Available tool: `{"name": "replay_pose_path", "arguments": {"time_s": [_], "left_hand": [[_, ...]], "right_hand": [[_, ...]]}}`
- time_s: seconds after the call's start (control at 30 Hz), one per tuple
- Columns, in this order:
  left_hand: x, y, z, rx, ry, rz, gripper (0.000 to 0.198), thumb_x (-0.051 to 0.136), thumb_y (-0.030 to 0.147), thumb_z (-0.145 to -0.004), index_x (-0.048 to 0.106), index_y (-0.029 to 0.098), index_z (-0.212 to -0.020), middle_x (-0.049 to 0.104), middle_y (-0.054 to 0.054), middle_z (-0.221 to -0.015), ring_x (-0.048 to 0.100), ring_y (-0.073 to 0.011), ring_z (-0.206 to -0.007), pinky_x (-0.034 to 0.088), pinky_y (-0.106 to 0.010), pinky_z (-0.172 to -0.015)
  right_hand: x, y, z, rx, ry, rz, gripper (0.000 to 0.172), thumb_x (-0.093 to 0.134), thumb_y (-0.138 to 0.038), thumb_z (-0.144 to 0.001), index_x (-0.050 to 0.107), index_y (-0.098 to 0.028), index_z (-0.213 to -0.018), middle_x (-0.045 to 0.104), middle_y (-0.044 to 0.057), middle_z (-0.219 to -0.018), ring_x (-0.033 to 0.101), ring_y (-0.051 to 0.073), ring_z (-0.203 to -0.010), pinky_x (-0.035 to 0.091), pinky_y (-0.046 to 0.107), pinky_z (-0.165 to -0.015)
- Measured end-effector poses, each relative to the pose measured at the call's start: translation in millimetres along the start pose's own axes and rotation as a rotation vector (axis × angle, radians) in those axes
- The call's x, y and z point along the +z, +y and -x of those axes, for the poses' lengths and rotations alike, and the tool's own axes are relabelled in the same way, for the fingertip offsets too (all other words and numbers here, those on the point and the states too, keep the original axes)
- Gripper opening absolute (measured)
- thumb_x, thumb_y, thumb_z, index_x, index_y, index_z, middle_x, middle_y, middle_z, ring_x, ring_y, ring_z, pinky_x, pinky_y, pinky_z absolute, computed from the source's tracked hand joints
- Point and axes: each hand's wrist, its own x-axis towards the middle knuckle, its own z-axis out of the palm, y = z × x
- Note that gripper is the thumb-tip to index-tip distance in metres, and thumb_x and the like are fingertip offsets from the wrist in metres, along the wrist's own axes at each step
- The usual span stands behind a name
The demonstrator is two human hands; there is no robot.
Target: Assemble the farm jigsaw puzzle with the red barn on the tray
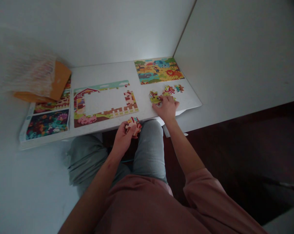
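Note:
Several jigsaw puzzle pieces [133, 126] are stacked in my left hand [126, 133], just off the table's front edge, with my thumb pressed over them. Loose puzzle pieces [153, 96] lie in a small heap on the right part of the table. Over that heap my right hand [166, 108] reaches down, fingers bent and apart, the fingertips touching the pieces. What lies beneath its palm is hidden. Left of the heap is a farm puzzle border [104, 117], joined into a frame with a barn, pigs, a cow and a white fence around a bare middle.
An assembled-looking animal picture [159, 70] with a lion and elephant lies at the back right. At the left, picture sheets [48, 123] sit partly under an orange-brown box [60, 79] with clear plastic wrap. White walls border the narrow white table [103, 72] behind and at right.

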Motion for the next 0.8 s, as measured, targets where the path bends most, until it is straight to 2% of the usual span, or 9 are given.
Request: {"name": "replay_pose_path", "arguments": {"time_s": [0.1,0.17,0.27,0.33,0.47,0.53,0.67,0.73,0.8], "left_hand": [[-0.3,-1.0,-0.7,-0.007,0.0,0.015,0.03,0.054,0.046,-0.081,0.05,0.027,-0.104,0.062,-0.004,-0.104,0.06,-0.02,-0.091,0.054,-0.033,-0.066],[1.0,-2.1,-1.6,-0.028,0.019,0.034,0.029,0.054,0.046,-0.081,0.051,0.027,-0.103,0.062,-0.004,-0.103,0.06,-0.0203,-0.091,0.054,-0.034,-0.066],[5.1,-2.9,-2.7,-0.081,0.061,0.082,0.028,0.047,0.05,-0.083,0.052,0.028,-0.101,0.062,-0.003,-0.104,0.06,-0.0205,-0.091,0.054,-0.034,-0.065],[8.3,-1.0,-1.9,-0.085,0.042,0.102,0.029,0.045,0.05,-0.084,0.052,0.029,-0.102,0.061,-0.003,-0.105,0.059,-0.0204,-0.091,0.054,-0.035,-0.066],[11.6,7.6,2.4,-0.04,-0.036,0.044,0.033,0.051,0.048,-0.082,0.051,0.028,-0.108,0.062,-0.004,-0.102,0.059,-0.0202,-0.093,0.052,-0.035,-0.075],[10.5,10.2,3.4,-0.058,-0.026,0.006,0.034,0.051,0.049,-0.082,0.051,0.028,-0.108,0.063,-0.004,-0.1,0.059,-0.0204,-0.093,0.052,-0.035,-0.074],[4.9,7.0,1.4,-0.083,0.017,-0.016,0.033,0.05,0.051,-0.082,0.053,0.028,-0.104,0.064,-0.004,-0.101,0.06,-0.02,-0.094,0.052,-0.033,-0.073],[2.7,3.9,0.2,-0.076,0.025,-0.006,0.032,0.049,0.051,-0.082,0.053,0.028,-0.104,0.064,-0.003,-0.103,0.059,-0.0196,-0.095,0.051,-0.033,-0.074],[1.2,2.2,-0.4,-0.074,0.016,0.012,0.031,0.049,0.051,-0.083,0.052,0.028,-0.104,0.063,-0.003,-0.106,0.06,-0.0191,-0.095,0.051,-0.033,-0.075]], "right_hand": [[-16.6,2.7,11.0,-0.06,-0.008,-0.127,0.043,0.054,-0.041,-0.081,0.053,-0.018,-0.117,0.056,0.011,-0.113,0.051,0.025,-0.099,0.028,0.046,-0.093],[-29.5,-2.7,25.5,-0.167,-0.063,-0.237,0.045,0.056,-0.043,-0.08,0.051,-0.02,-0.119,0.057,0.008,-0.114,0.055,0.023,-0.092,0.031,0.045,-0.093],[-44.8,-17.9,53.5,-0.367,-0.216,-0.35,0.041,0.06,-0.045,-0.078,0.055,-0.03,-0.115,0.058,0.003,-0.115,0.055,0.024,-0.096,0.033,0.045,-0.093],[-50.4,-26.6,68.6,-0.46,-0.277,-0.389,0.038,0.061,-0.046,-0.077,0.057,-0.035,-0.113,0.058,0.001,-0.115,0.054,0.025,-0.1,0.034,0.046,-0.092],[-53.4,-31.2,73.6,-0.588,-0.388,-0.428,0.031,0.061,-0.046,-0.078,0.059,-0.039,-0.107,0.058,-0.002,-0.114,0.054,0.025,-0.103,0.034,0.047,-0.091],[-51.6,-28.7,63.2,-0.503,-0.365,-0.426,0.03,0.059,-0.045,-0.08,0.058,-0.036,-0.108,0.059,0.0,-0.112,0.054,0.025,-0.102,0.033,0.047,-0.093],[-36.1,-21.4,29.2,-0.122,-0.129,-0.239,0.047,0.054,-0.046,-0.083,0.047,-0.02,-0.122,0.048,0.013,-0.122,0.045,0.03,-0.112,0.03,0.049,-0.094],[-22.2,-17.8,12.9,-0.023,-0.074,-0.123,0.06,0.057,-0.051,-0.079,0.044,-0.015,-0.125,0.04,0.019,-0.128,0.035,0.034,-0.12,0.027,0.052,-0.094],[-7.3,-14.3,1.5,0.028,-0.046,-0.047,0.065,0.06,-0.055,-0.075,0.045,-0.014,-0.123,0.036,0.02,-0.129,0.032,0.036,-0.12,0.025,0.054,-0.094]]}}
